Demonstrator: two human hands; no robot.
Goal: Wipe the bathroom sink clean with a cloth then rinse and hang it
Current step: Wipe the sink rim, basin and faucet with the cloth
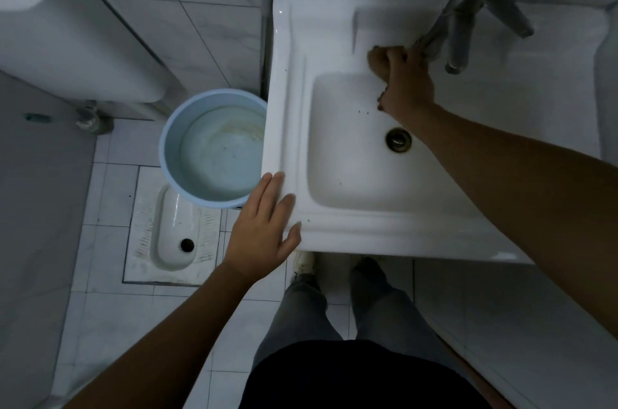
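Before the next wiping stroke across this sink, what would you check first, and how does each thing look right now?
1. Cloth held: ok, bunched in the right hand on the back ledge beside the tap.
2. Body steadied: ok, left hand lies flat on the front left corner of the sink.
3. Basin dirt: not ok, small dark specks remain.
4. Drain free: ok, nothing covers it.
5. Water running: cannot tell, no stream visible.
6. Blue basin out of the way: ok, on the floor left of the sink.
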